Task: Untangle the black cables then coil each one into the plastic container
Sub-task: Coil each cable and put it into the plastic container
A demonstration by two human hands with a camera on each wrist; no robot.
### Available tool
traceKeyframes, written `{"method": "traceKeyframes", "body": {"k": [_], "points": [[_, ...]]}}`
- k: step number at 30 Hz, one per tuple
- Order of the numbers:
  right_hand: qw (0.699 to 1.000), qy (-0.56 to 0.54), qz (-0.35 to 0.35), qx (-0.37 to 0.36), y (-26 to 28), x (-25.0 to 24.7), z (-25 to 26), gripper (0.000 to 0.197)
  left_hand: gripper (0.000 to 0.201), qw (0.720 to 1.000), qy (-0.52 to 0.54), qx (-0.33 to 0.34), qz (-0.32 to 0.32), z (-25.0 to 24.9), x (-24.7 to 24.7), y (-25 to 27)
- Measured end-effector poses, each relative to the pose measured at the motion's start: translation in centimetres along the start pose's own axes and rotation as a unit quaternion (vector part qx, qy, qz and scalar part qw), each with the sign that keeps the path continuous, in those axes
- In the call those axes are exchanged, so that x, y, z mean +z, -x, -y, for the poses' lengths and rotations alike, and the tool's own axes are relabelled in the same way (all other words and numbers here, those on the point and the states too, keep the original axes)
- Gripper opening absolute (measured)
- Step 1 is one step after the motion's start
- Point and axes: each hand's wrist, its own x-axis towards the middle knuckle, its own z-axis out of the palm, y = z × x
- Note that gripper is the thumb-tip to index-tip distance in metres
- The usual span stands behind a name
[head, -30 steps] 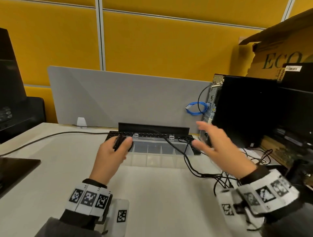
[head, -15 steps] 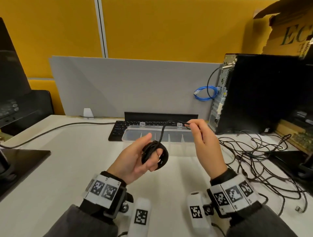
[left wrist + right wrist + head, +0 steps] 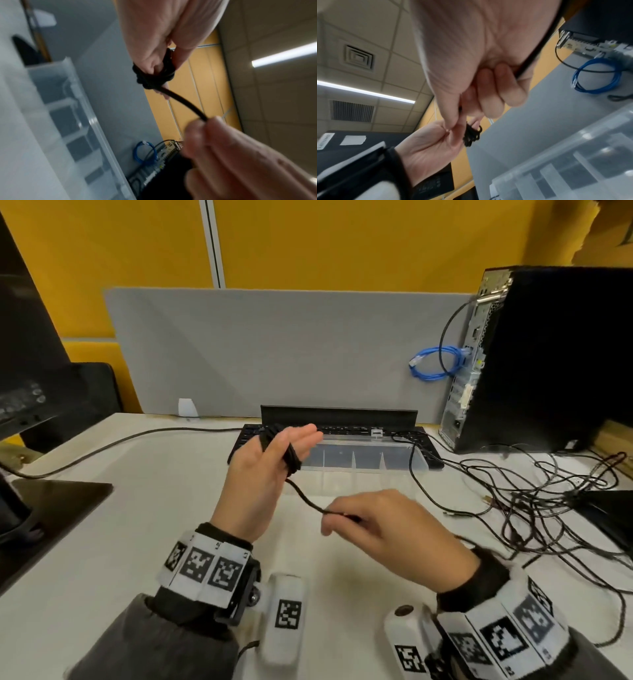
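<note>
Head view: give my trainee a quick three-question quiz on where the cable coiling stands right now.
1. True or false: the plastic container already holds a coiled black cable.
2. What is the black cable wound around? A) the left hand's fingers B) the keyboard C) the blue cable
3. Fill in: the right hand pinches the cable's ____ stretch leading from the coil.

Key: 1 false, its visible compartments look empty; 2 A; 3 loose.
</note>
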Motion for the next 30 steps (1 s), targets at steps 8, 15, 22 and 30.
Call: {"method": "traceKeyframes", "body": {"k": [8, 15, 22, 30], "points": [[0.934, 0.212, -0.282, -0.06, 0.4, -3.3, -1.7, 0.031, 0.06, 0.926, -0.197, -0.157, 0.282, -0.2, 1.3, 1.7], [0.988, 0.13, 0.005, 0.087, -0.1, -7.8, -5.6, 0.037, 0.053, 0.981, 0.092, -0.121, 0.117, -1.6, -0.4, 1.1], [0.985, 0.127, -0.002, 0.115, 2.6, -11.1, -7.6, 0.018, 0.058, 0.983, 0.156, -0.073, -0.07, -2.4, -2.0, 0.2], [0.953, 0.029, -0.276, 0.121, 4.3, -13.5, -7.5, 0.009, 0.043, 0.975, 0.146, -0.052, -0.16, -2.2, -3.8, -0.4]]}}
